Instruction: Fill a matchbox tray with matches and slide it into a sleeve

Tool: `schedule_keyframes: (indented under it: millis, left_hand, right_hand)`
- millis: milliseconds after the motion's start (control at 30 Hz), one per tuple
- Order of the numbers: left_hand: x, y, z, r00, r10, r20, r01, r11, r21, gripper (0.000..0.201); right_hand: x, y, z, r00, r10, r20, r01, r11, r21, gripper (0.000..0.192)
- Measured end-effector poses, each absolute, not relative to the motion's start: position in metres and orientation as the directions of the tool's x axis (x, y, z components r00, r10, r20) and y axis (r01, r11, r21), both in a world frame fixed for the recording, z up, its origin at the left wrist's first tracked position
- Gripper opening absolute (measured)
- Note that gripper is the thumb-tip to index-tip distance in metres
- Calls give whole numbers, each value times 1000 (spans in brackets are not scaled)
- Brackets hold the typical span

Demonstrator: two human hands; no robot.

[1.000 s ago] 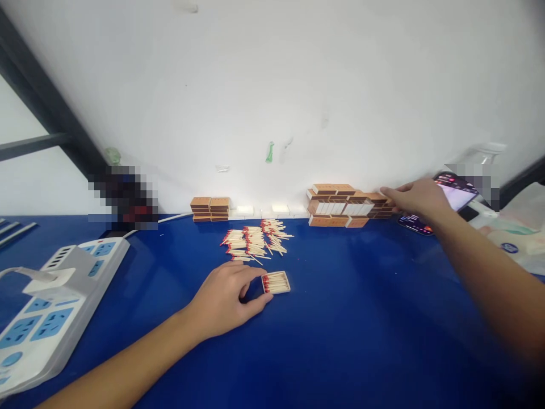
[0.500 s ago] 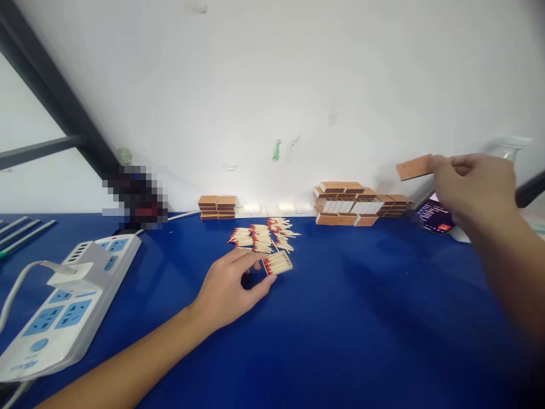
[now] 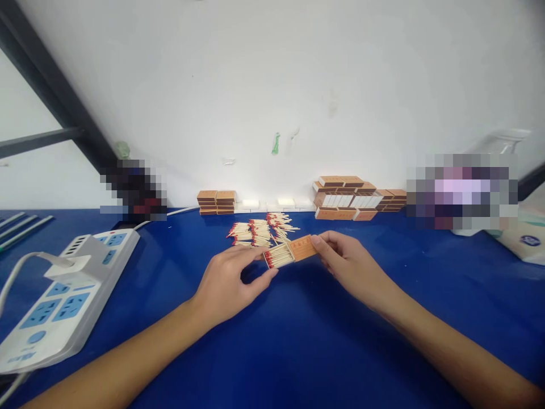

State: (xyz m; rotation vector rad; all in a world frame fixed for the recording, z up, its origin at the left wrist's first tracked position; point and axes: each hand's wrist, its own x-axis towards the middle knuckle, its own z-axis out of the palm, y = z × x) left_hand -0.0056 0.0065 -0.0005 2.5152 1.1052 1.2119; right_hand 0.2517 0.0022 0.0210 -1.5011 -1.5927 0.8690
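My left hand grips a small white matchbox tray by its sides, between thumb and fingers. Red-tipped matches lie in it, heads toward the left. My right hand pinches the right end of an orange matchbox sleeve. The sleeve's left end meets the tray's right end, and the two are roughly in line; whether the tray has entered the sleeve I cannot tell. Just behind my left hand, loose matches lie in several bunches on the blue table.
Stacked matchboxes stand at the wall on the left, with a larger stack to the right. White trays line the wall between them. A power strip with a white cable lies at the left. A white packet is at far right.
My right hand has come down and left from above the right side, bringing the sleeve against the tray. My left hand keeps its hold on the tray, nearly in place.
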Motion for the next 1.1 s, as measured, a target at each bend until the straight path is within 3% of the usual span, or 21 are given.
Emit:
schedule_keyframes:
  millis: [367,667,767,900,967,1100]
  left_hand:
    - [-7,9,1,425,656,624,544,-736,403,33]
    - [-6,8,6,425,699,575,511,-710,485,37]
    - [-5,7,7,409,727,551,501,-684,531,36]
    - [-3,9,4,346,784,516,513,-618,595,34]
    - [-3,10,3,300,814,498,499,-578,645,34]
    - [-3,12,0,296,849,437,450,-527,721,38]
  right_hand:
    - [251,0,17,-129,985,-111,210,-82,-974,57]
    - [255,-2,20,-184,979,-83,222,-40,-974,50]
    - [251,-5,18,-115,991,-67,214,-41,-976,49]
    - [235,-22,14,-1,998,63,345,59,-937,61]
    - [226,-33,14,-42,994,98,349,107,-931,61]
    - [218,-50,16,-249,968,31,317,111,-942,55]
